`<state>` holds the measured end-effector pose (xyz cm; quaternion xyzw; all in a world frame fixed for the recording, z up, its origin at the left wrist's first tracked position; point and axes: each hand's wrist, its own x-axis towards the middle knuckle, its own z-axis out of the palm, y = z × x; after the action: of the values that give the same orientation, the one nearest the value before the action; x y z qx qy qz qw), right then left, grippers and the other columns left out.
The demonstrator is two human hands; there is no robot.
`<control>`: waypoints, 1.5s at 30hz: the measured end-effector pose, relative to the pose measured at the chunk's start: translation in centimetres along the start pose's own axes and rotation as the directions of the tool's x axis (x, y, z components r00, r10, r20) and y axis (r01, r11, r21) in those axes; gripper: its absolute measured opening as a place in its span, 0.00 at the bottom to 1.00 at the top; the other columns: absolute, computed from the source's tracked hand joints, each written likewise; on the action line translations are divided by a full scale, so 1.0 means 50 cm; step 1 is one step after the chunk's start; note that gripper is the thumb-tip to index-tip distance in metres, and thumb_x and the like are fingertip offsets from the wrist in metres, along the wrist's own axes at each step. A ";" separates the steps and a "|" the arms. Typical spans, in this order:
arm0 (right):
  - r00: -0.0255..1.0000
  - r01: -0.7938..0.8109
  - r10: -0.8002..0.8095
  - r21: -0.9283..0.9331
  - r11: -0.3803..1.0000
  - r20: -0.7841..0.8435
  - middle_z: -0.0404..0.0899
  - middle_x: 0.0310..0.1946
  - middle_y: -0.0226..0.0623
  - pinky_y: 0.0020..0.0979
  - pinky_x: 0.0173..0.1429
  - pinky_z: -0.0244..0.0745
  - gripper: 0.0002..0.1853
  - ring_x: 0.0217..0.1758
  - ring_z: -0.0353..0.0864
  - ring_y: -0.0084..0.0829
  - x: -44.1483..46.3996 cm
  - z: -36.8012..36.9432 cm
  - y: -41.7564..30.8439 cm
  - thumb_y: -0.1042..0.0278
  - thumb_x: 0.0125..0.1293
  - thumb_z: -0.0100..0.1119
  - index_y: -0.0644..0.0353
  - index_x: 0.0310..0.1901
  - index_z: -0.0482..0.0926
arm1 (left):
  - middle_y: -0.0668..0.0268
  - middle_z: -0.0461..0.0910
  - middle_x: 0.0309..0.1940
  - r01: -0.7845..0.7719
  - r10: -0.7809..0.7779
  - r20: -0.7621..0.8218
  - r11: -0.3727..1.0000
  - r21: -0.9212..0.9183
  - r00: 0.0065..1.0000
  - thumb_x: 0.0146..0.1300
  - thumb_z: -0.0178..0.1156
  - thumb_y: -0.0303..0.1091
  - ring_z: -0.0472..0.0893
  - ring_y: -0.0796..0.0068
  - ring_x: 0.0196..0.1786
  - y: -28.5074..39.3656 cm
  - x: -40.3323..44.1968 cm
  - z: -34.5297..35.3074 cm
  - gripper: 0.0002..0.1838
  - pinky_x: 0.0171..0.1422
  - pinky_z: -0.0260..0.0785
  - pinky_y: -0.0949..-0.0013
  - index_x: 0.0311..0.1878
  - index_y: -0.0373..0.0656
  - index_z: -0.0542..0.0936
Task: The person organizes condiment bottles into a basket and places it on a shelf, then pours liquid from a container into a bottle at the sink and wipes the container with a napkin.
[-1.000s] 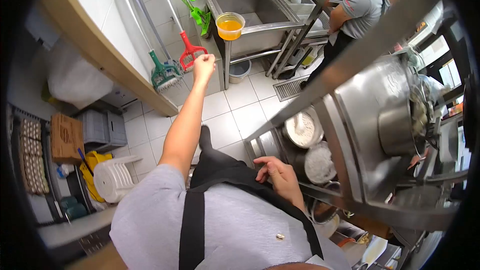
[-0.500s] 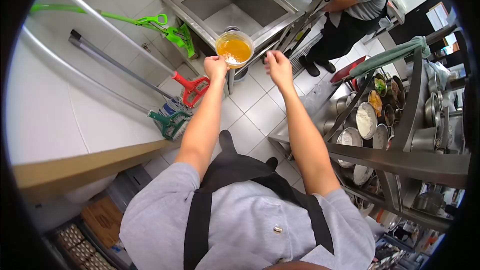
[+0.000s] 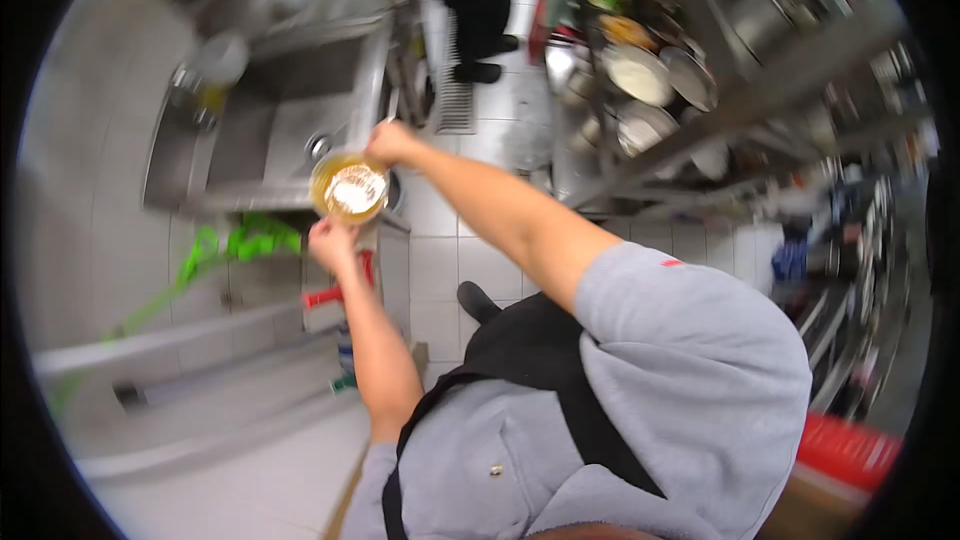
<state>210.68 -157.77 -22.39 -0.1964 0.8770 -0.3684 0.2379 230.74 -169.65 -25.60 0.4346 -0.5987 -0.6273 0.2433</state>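
Note:
A round clear container of orange-yellow liquid (image 3: 350,188) is held between my two hands, in front of the sink's near edge. Light glares off its surface. My left hand (image 3: 333,243) grips the rim at the lower side, fingers closed. On the container's upper right side, my right hand (image 3: 393,143) has its fingers closed on the rim. Just beyond the container lies the metal sink (image 3: 240,125), its drain visible near the container. Motion blurs the picture somewhat.
Green (image 3: 265,238) and red (image 3: 340,292) mop or brush heads lean near the sink. Another person's dark-clad legs (image 3: 478,0) stand at the top by a floor grate (image 3: 455,90). A metal rack (image 3: 700,120) with bowls of food is at the right. A red box (image 3: 845,452) sits lower right.
The view has swung round. My right hand, earlier free beside the container, has taken hold of its rim. My left hand still holds it. The co-worker now shows only as legs at the top.

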 end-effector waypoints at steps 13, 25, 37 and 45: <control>0.990 -0.009 0.033 0.173 0.985 -0.139 0.83 0.23 0.50 0.45 0.35 0.79 0.17 0.28 0.85 0.47 -0.401 -0.133 0.194 0.57 0.55 0.65 0.66 0.25 0.83 | 0.67 0.77 0.32 -0.107 -0.053 0.541 0.960 0.260 0.839 0.75 0.59 0.36 0.79 0.79 0.31 0.067 -0.268 -0.002 0.11 0.37 0.80 0.69 0.40 0.40 0.70; 0.743 -0.333 0.502 0.407 0.851 -0.442 0.84 0.28 0.49 0.45 0.39 0.78 0.19 0.32 0.85 0.46 -1.089 -0.428 0.532 0.53 0.54 0.66 0.64 0.31 0.84 | 0.56 0.80 0.36 -0.333 -0.291 0.918 0.866 0.373 0.270 0.74 0.61 0.34 0.85 0.68 0.36 0.077 -0.794 0.363 0.13 0.37 0.86 0.62 0.40 0.34 0.72; -0.150 -0.008 0.774 0.783 0.622 -0.616 0.83 0.22 0.38 0.31 0.31 0.78 0.10 0.26 0.83 0.25 -1.570 -0.664 0.766 0.67 0.61 0.63 0.67 0.31 0.83 | 0.50 0.84 0.32 -0.692 -0.139 0.926 0.705 -0.158 -0.352 0.64 0.64 0.42 0.85 0.52 0.38 0.092 -1.416 0.926 0.17 0.46 0.75 0.56 0.38 0.34 0.81; -0.381 0.109 0.777 0.810 0.576 -0.502 0.84 0.26 0.38 0.30 0.35 0.84 0.10 0.28 0.84 0.27 -1.789 -0.874 0.943 0.69 0.62 0.62 0.70 0.31 0.82 | 0.47 0.85 0.33 -0.636 0.056 0.831 0.617 -0.465 -0.553 0.67 0.59 0.41 0.85 0.49 0.39 0.010 -1.818 1.170 0.16 0.47 0.76 0.53 0.38 0.33 0.81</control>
<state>250.56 -56.40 -5.98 0.5645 0.5539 -0.4957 -0.3590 227.49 -63.11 -7.59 -0.4973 -0.7401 -0.4080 -0.1960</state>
